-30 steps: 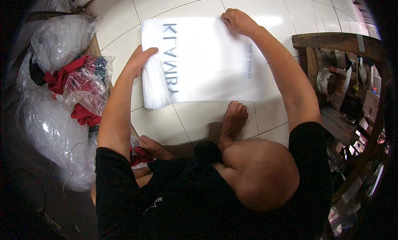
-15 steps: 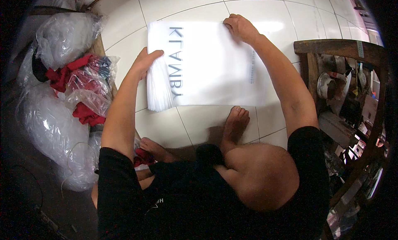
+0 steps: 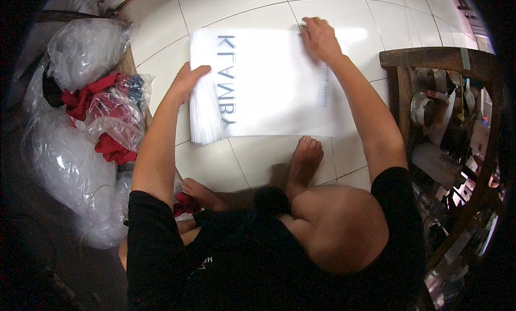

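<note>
Bulging at the far left, clear, crinkled plastic bags (image 3: 75,171) lie heaped against one another, with crumpled red cloth (image 3: 115,151) and a bit of dark blue cloth (image 3: 131,85) among them, partly under the clear film. A narrow brown wooden edge (image 3: 128,61) runs just to their right.

Next comes the person's bare left hand (image 3: 188,82), at the left edge of a stack of thin white rectangular sheets with dark printed lettering (image 3: 269,80). Its fingers are clamped on that edge: the thumb lies over the top, while the others are mostly hidden. The stack lies flat on the glossy off-white tiled floor (image 3: 355,155), between the two hands; along its lower left the layers fan out in fine, curved folds.

Below the stack is the bare left foot (image 3: 200,193), with a scrap of red fabric (image 3: 185,204) beside it. Farther right, the toes of the bare right foot (image 3: 306,150) sit right by the stack's lower edge.

Above, the bare right hand (image 3: 317,40) is over the stack's upper right part, blurred, its fingers slightly apart; whether they touch the top sheet cannot be told. At the far right stands a dark brown wooden frame (image 3: 435,57), with cluttered objects inside it.
</note>
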`<state>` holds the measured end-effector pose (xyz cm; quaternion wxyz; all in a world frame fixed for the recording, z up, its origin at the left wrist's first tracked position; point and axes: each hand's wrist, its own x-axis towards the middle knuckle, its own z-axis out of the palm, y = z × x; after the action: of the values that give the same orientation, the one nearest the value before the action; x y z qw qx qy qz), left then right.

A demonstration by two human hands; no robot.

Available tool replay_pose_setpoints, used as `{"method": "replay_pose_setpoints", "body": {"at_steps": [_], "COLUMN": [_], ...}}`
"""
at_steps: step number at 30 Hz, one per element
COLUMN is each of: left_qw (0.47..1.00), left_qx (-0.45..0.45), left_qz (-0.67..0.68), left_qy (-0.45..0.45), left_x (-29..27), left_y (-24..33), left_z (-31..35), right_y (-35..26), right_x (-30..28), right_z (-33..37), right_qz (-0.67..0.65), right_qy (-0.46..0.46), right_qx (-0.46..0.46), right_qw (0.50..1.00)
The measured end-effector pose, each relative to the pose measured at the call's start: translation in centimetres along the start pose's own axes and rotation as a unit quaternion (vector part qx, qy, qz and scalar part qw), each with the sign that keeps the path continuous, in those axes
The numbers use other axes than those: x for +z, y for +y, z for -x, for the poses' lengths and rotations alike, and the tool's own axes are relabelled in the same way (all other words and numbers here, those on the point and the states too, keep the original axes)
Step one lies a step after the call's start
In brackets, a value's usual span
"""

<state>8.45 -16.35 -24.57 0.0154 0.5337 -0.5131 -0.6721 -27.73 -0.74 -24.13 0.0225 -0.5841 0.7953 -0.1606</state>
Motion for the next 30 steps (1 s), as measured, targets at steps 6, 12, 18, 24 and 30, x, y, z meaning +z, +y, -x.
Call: {"method": "replay_pose_setpoints", "body": {"at_steps": [6,12,18,24,30], "left_qw": [1.000,0.999,0.999,0.979,0.831], "left_qx": [0.006,-0.021,-0.048,0.035,0.472], "left_qz": [-0.012,0.014,0.000,-0.137,-0.225], "left_qy": [0.028,-0.030,-0.019,0.147,0.190], "left_x": [0.8,0.5,1.1,0.9,16.8], "left_y": [0.4,2.0,3.3,1.2,2.8], "left_z": [0.7,2.0,2.2,1.0,5.6], "right_y": [0.0,-2.9,-2.7,-3.1,-3.2], "right_x": [-3.4,-2.6,-0.4,-0.8,-0.3], "right_z": [7.4,19.2,20.9,20.9,20.8], "right_qz": [0.008,0.040,0.036,0.018,0.014], "right_qy": [0.030,-0.089,-0.118,-0.133,-0.107], "right_qx": [0.047,-0.005,-0.004,0.000,-0.005], "right_qw": [0.998,0.995,0.992,0.991,0.994]}}
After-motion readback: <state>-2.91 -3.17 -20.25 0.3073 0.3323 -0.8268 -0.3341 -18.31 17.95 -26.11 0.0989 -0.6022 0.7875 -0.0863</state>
